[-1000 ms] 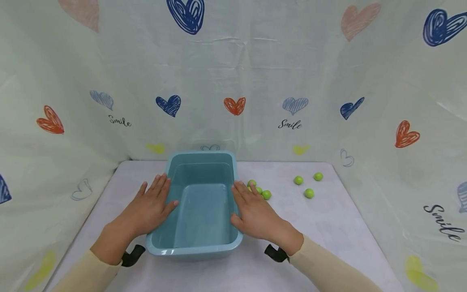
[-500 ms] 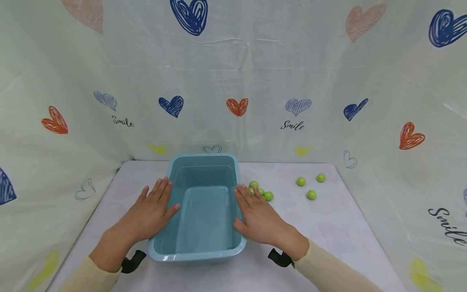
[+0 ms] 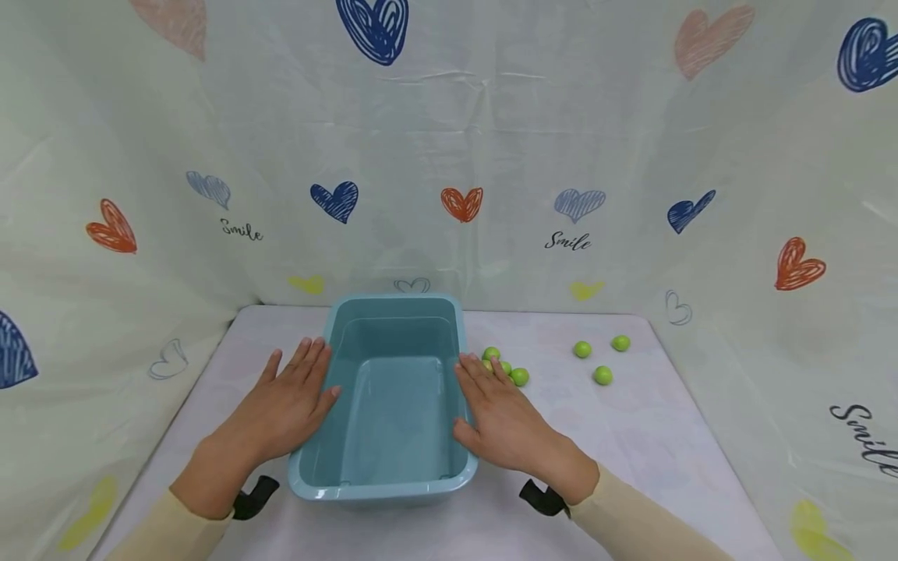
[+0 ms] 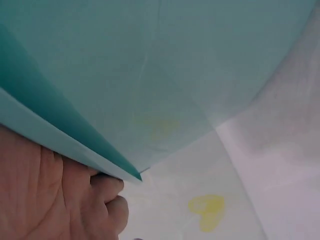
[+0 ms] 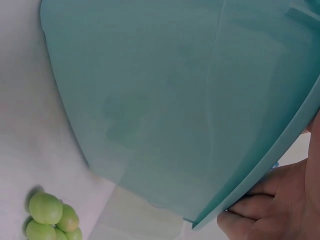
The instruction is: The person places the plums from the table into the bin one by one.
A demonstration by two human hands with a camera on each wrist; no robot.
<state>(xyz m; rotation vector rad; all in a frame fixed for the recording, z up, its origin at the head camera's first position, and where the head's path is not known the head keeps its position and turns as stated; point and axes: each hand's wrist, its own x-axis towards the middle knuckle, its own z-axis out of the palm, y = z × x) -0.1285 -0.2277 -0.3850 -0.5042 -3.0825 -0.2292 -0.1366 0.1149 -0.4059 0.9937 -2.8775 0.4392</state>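
A rectangular blue plastic basin [image 3: 382, 491] stands on the table, with nothing inside it. My left hand [image 3: 284, 409] lies flat over its left rim, fingers straight and thumb reaching over the inner side. On the opposite rim my right hand [image 3: 505, 417] rests the same way, its fingers extended forward. From below, the left wrist view has the left palm [image 4: 45, 195] against the underside of the rim. In the right wrist view the right hand's fingers [image 5: 255, 205] lie against the rim beside the basin's outer wall [image 5: 150, 100].
Several small round green fruits [image 3: 519, 377] cluster just right of the basin, partly behind the right fingertips. Three more, including one green fruit [image 3: 602, 375], lie apart farther right on the white table [image 3: 631, 467]. A heart-printed curtain [image 3: 505, 140] encloses the back and sides.
The head view has shifted slightly, so everything sits a little farther right in it. Both hands stay on the basin's rims, and the green fruits keep their places.
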